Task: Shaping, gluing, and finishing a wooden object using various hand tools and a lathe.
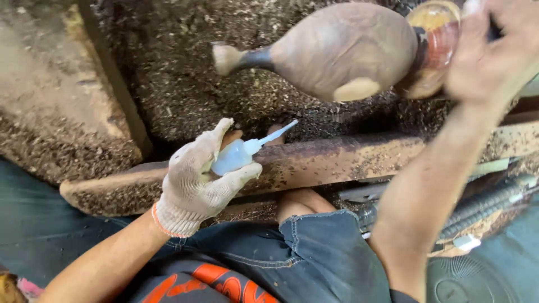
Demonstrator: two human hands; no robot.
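Your gloved left hand grips a small pale squeeze bottle — nozzle aimed up-right over the rusty rail. Your bare right hand rests blurred at the end of the rounded wooden piece above the shavings — its grip I cannot tell.

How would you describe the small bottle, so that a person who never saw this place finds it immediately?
Start at the long rusty bar that crosses the middle, dusted with wood shavings. At its left part, the gloved left hand grips a small squeeze bottle, its thin nozzle pointing up and right toward the turned wooden piece. It is the only pale blue, smooth plastic thing among brown wood and metal.
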